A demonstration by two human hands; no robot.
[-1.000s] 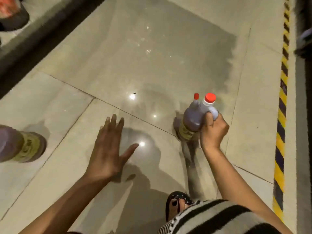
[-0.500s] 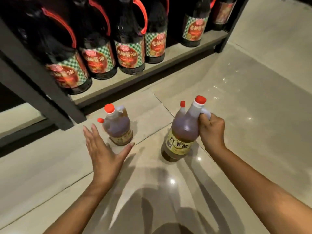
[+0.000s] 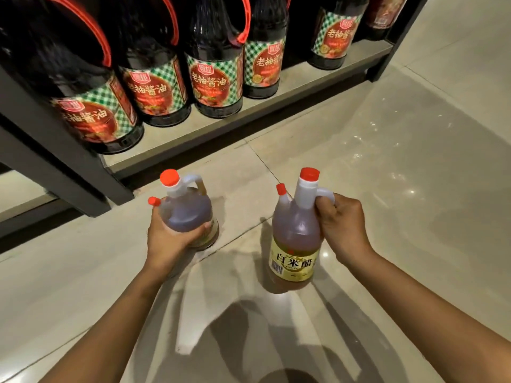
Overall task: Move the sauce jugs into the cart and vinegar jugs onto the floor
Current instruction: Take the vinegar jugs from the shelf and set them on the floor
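Observation:
Two vinegar jugs with red caps and amber liquid stand on the glossy floor in front of me. My left hand (image 3: 172,237) wraps around the body of the left vinegar jug (image 3: 188,211), near the shelf's foot. My right hand (image 3: 341,226) grips the white handle of the right vinegar jug (image 3: 294,236), whose yellow label faces me; its base rests on or just above the floor. Several dark sauce jugs (image 3: 214,64) with red handles and green-checked labels stand in a row on the low shelf behind. No cart is in view.
The bottom shelf board (image 3: 276,106) of a dark metal rack runs across the top, with a black upright (image 3: 63,172) at the left and another (image 3: 387,53) at the right. Pale tiled floor (image 3: 401,175) stretches to the right and toward me.
My view swung from bare floor to the shelf. My right hand brought its vinegar jug down beside the other jug. My left hand, open before, has closed around the left jug.

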